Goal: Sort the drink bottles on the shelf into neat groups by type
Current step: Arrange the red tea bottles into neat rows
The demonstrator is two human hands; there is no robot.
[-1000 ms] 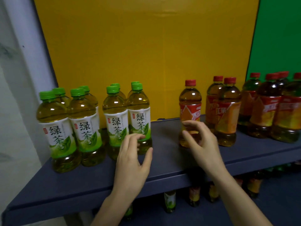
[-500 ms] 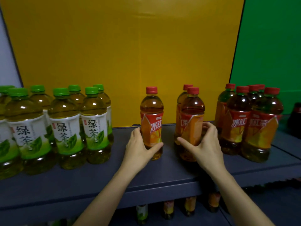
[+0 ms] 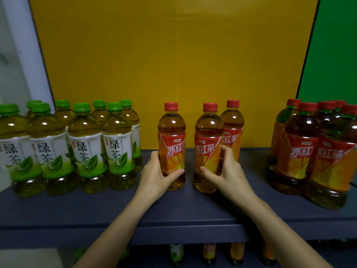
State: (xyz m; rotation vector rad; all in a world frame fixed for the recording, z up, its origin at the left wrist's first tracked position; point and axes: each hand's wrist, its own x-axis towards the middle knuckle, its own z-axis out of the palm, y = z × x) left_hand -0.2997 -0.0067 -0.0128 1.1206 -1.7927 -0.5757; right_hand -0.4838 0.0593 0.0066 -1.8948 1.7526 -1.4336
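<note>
Right hand (image 3: 229, 175) slid amber-tea bottle (image 3: 207, 136) left; left hand (image 3: 154, 175) grips twin (image 3: 171, 132)

You've got yellow backboard (image 3: 173, 64) filling bkgd, faint vertical seam down mid. Green panel (image 3: 332, 45) butts against it at upper R, dark slanted edge btwn. White post (image 3: 29, 55) slants at L, pale wall (image 3: 9, 84) beyond. Low down: dim lower-level bottles (image 3: 208, 252), blurry, labels unreadable.

Resembles a shop display: grouped rows of tea bottles (image 3: 87, 147) stocking a dark shelf (image 3: 173, 211), further stock (image 3: 208, 252) below.
</note>
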